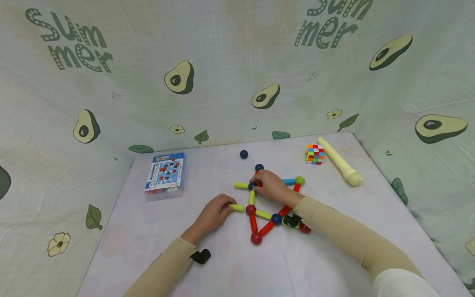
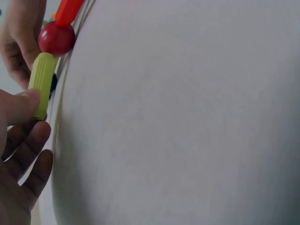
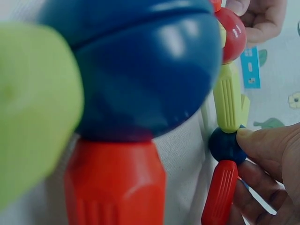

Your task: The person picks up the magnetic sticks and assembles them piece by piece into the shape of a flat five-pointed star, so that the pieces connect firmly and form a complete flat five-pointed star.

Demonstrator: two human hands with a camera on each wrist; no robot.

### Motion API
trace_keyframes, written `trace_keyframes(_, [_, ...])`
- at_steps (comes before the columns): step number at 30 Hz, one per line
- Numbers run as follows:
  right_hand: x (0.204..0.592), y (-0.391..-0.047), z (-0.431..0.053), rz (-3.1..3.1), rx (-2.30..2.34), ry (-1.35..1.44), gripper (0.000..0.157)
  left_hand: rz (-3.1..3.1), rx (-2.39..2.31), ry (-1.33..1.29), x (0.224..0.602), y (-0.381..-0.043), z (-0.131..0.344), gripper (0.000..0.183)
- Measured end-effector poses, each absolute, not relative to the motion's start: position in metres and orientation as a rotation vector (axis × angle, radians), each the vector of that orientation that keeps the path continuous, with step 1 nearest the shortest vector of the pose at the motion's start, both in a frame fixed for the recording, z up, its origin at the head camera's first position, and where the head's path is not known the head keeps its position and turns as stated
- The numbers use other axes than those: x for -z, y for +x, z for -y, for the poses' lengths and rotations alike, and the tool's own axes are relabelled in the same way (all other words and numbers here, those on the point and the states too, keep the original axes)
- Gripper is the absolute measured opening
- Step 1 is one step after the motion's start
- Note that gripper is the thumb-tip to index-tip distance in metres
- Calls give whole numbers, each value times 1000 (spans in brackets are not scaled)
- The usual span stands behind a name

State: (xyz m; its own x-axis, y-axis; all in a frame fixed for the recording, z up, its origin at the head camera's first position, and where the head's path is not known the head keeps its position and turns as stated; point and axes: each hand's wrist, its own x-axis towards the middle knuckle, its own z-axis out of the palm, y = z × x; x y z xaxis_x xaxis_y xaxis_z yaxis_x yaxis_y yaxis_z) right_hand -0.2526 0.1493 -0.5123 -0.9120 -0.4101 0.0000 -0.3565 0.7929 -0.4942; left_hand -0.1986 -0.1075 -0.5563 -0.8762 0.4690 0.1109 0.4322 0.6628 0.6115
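Note:
My left hand [image 1: 216, 212] pinches a yellow-green magnetic stick [image 1: 236, 207] between thumb and fingers. The stick's far end is right at a red ball [image 1: 250, 210], as the left wrist view also shows. With thumb and fingertips, my right hand [image 1: 272, 187] pinches a dark blue ball [image 3: 226, 146] that joins a yellow-green stick [image 3: 228, 98] and a red stick [image 3: 220, 194]. Both balls belong to a flat frame of balls and sticks on the table. Another blue ball [image 1: 276, 219] and a red ball [image 1: 256, 238] form its near corners. My right forearm covers part of the frame.
A loose dark blue ball [image 1: 243, 154] lies behind the frame. At the back left is a boxed set [image 1: 165, 175]. A puzzle cube [image 1: 315, 154] and a pale yellow tube-shaped thing [image 1: 340, 162] lie at the back right. A printed cloth [image 1: 222, 111] hangs behind the table.

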Motion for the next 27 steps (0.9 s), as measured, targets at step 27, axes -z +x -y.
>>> trace_keyframes(27, [516, -264, -147, -2784, 603, -776, 34, -2685, -1359, 374, 560, -201, 96, 23])
